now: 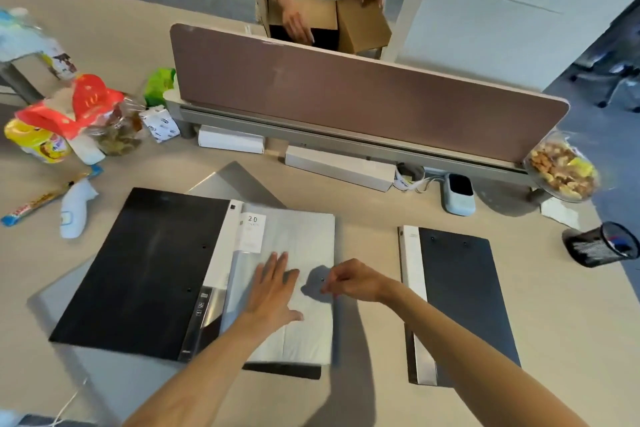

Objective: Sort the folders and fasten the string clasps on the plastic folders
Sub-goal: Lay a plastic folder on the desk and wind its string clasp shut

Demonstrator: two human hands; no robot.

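A translucent grey plastic folder (304,236) with a "20" label lies in the middle of the desk, on top of a black folder (145,267) that spreads out to its left. My left hand (273,288) rests flat on the grey folder, fingers spread. My right hand (349,279) pinches at the small clasp button near the folder's right edge; a string is too fine to make out. Another black folder (464,288) with a white spine lies apart at the right.
A brown divider panel (346,94) closes off the far side of the desk. Snack bags (86,114) crowd the left. A black mesh pen cup (602,244) and a nut bag (561,170) stand right. Behind the divider, another person handles a cardboard box (360,21).
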